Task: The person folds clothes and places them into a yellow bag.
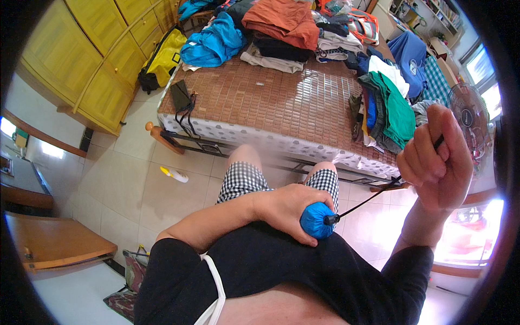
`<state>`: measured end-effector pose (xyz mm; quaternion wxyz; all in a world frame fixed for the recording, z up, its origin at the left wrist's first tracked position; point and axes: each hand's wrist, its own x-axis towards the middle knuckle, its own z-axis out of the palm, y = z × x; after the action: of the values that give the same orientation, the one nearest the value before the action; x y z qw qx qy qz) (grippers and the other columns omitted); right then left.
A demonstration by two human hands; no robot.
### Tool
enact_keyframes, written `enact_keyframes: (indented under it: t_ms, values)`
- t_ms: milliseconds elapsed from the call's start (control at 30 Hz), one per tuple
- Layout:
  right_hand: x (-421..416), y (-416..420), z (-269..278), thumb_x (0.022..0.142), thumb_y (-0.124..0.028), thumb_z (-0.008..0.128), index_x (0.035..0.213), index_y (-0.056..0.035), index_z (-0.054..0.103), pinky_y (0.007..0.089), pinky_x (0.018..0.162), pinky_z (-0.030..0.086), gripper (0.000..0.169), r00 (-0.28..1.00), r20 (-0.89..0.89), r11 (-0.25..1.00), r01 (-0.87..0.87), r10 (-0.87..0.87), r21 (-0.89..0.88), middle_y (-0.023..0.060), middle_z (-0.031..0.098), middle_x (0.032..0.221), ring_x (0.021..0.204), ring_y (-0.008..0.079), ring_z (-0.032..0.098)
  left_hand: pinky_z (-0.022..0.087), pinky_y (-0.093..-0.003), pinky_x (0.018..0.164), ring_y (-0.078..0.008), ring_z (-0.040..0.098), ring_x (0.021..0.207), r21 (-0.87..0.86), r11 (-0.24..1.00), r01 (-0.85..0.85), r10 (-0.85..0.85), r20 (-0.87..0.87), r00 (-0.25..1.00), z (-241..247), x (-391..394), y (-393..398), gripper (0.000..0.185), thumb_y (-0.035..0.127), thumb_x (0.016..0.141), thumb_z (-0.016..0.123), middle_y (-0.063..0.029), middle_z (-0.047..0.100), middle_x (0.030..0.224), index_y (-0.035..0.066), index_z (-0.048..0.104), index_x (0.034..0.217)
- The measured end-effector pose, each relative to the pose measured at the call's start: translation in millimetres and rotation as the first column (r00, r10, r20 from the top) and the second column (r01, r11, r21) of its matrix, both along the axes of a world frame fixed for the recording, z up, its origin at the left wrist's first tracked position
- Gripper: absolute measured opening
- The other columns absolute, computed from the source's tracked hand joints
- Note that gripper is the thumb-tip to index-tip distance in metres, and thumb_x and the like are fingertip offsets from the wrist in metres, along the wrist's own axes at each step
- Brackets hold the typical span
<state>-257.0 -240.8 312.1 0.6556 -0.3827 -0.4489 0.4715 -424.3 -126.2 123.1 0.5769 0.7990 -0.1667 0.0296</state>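
Note:
A small blue drawstring pouch [316, 220] is gathered shut at its mouth, where a black cord lock [331, 219] sits. My left hand [292, 209] wraps around the pouch in front of my belly. From the cord lock a black drawstring [367, 200] runs taut up to the right, into my right hand [436, 158], which is raised and closed on its end. What fills the pouch is hidden.
Beyond my knees stands a bed with a brown tile mat [260, 97]. Folded clothes [280, 24], a blue garment [213, 40], a green-topped pile [392, 109] and a dark pouch [180, 95] lie on it. A fan [467, 115] stands right; a white-and-yellow bottle [174, 174] lies on the floor.

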Motion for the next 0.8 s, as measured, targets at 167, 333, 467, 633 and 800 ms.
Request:
enact_keyframes:
  t_ms: [167, 333, 467, 633, 800]
  values:
    - [10.1, 5.6, -2.3, 0.105, -0.027, 0.033, 0.071, -0.0138, 0.033, 0.024, 0.038, 0.023, 0.036, 0.989, -0.134, 0.997, 0.063, -0.067, -0.037, -0.0026, 0.03, 0.049, 0.039, 0.0069, 0.022, 0.051, -0.0341, 0.076, -0.0274, 0.064, 0.085, -0.031, 0.994, -0.103, 0.103, 0.006, 0.995, -6.5, -0.7, -6.6, 0.053, 0.035, 0.065, 0.086, -0.0108, 0.065, 0.092, 0.006, 0.058, 0.098]
    - [56.8, 38.5, -48.5, 0.102, -0.032, 0.04, 0.093, -0.0079, 0.053, 0.0304, 0.062, 0.045, 0.029, 0.962, -0.14, 0.972, 0.228, -0.233, -0.054, 0.0045, 0.052, 0.072, 0.065, 0.0148, 0.051, 0.051, -0.0333, 0.079, -0.0195, 0.064, 0.089, -0.153, 0.92, -0.361, 0.356, -0.06, 0.933, -1.3, -9.0, 10.6, 0.055, 0.031, 0.066, 0.088, -0.0088, 0.065, 0.093, 0.007, 0.058, 0.106]
    - [76.7, 47.4, -149.4, 0.089, -0.055, 0.056, 0.138, -0.0038, 0.039, 0.0432, 0.101, 0.038, 0.073, 0.847, 0.397, 0.825, 0.482, -0.353, -0.296, 0.0205, 0.049, 0.132, 0.122, 0.0285, 0.048, 0.05, -0.0423, 0.09, -0.0243, 0.062, 0.1, -0.731, 0.366, -0.577, 0.532, -0.345, 0.774, -37.4, -5.9, 34.8, 0.062, 0.037, 0.075, 0.079, -0.0122, 0.063, 0.107, 0.007, 0.053, 0.122]
    - [-1.5, 46.1, -225.7, 0.072, -0.059, 0.072, 0.148, -0.0018, 0.021, 0.0441, 0.11, 0.03, 0.108, 0.912, 0.31, 0.918, -0.143, 0.267, -0.37, 0.0218, 0.039, 0.144, 0.133, 0.0327, 0.037, 0.052, -0.0343, 0.08, -0.0196, 0.063, 0.089, -0.897, -0.034, -0.441, 0.479, -0.402, 0.78, -18.7, -6.7, 55.6, 0.045, 0.044, 0.088, 0.064, -0.0078, 0.066, 0.099, 0.005, 0.06, 0.111]
    - [-49.0, 50.8, -219.5, 0.066, -0.039, 0.084, 0.144, 0.0014, 0.026, 0.0381, 0.106, 0.036, 0.105, 0.909, 0.254, 0.886, -0.207, 0.331, -0.414, 0.0174, 0.045, 0.135, 0.126, 0.0265, 0.043, 0.05, -0.0337, 0.083, -0.0196, 0.062, 0.092, -0.884, 0.022, -0.467, 0.456, -0.407, 0.792, -33.3, -18.1, 63.3, 0.051, 0.05, 0.089, 0.06, -0.0088, 0.065, 0.101, 0.004, 0.06, 0.111]
